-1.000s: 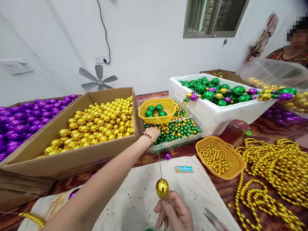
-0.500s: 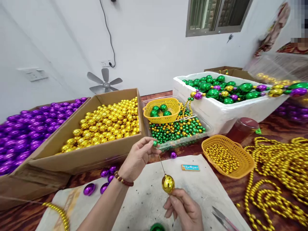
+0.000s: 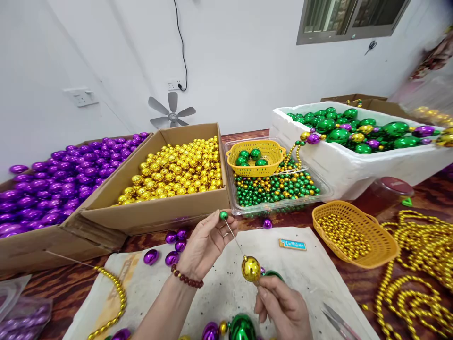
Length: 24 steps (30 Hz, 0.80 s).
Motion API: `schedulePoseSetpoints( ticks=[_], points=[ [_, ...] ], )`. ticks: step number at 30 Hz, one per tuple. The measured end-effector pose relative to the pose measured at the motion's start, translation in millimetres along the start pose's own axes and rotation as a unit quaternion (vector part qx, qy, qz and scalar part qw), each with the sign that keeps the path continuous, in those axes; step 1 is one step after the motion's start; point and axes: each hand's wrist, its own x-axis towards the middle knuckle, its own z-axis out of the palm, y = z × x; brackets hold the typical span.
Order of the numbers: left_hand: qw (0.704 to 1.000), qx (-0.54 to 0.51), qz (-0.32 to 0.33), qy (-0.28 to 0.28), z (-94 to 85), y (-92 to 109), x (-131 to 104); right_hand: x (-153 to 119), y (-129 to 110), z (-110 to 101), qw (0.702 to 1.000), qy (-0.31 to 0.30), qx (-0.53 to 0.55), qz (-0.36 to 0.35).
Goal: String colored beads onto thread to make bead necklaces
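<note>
Between thumb and finger, my left hand [image 3: 203, 248] pinches a small green bead [image 3: 223, 215]. From this bead a thin needle-like wire [image 3: 235, 240] slants down to a shiny gold ball [image 3: 251, 268]. My right hand [image 3: 283, 304] is closed at the ball's lower edge; its fingertips hide what lies under them. Below the hands are a large green ball [image 3: 242, 327], a purple ball [image 3: 211, 331] and a small gold bead [image 3: 223, 327]. Part of another green ball shows behind my right fingers.
Purple balls [image 3: 63, 184] and gold balls [image 3: 177, 170] fill cardboard boxes at left. Green balls lie in a white foam box [image 3: 336, 165] at right. A yellow basket [image 3: 385, 245] holds gold beads. Gold bead strands [image 3: 421, 255] and pointed snips [image 3: 339, 322] lie at right.
The view has shifted left and down, so more of the strung balls near me shows. The bead, wire and gold ball stay between my hands, with the bead nearer the wire's tip.
</note>
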Motion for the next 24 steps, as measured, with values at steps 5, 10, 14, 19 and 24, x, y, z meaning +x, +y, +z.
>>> schedulePoseSetpoints(
  ticks=[5,10,14,19,24],
  points=[
    [1.0,0.012,0.011,-0.015,-2.4,-1.8,-2.3,-0.6,-2.1,-0.1,1.0,0.002,-0.004,0.013],
    [0.999,0.025,0.021,-0.019,-6.4,-0.8,-3.2,-2.0,-3.0,0.1,1.0,-0.004,-0.017,0.025],
    [0.996,0.069,0.048,-0.015,-7.6,-1.0,-6.6,-1.5,-3.6,2.1,0.999,-0.004,-0.018,0.034],
    [0.969,0.241,0.052,-0.023,-4.8,-15.0,-28.7,2.2,-0.1,7.0,0.997,-0.011,0.007,0.074],
    [0.842,0.525,0.115,0.056,-52.6,-15.2,-52.6,4.4,2.0,10.1,0.989,-0.056,0.054,0.122]
  ],
)
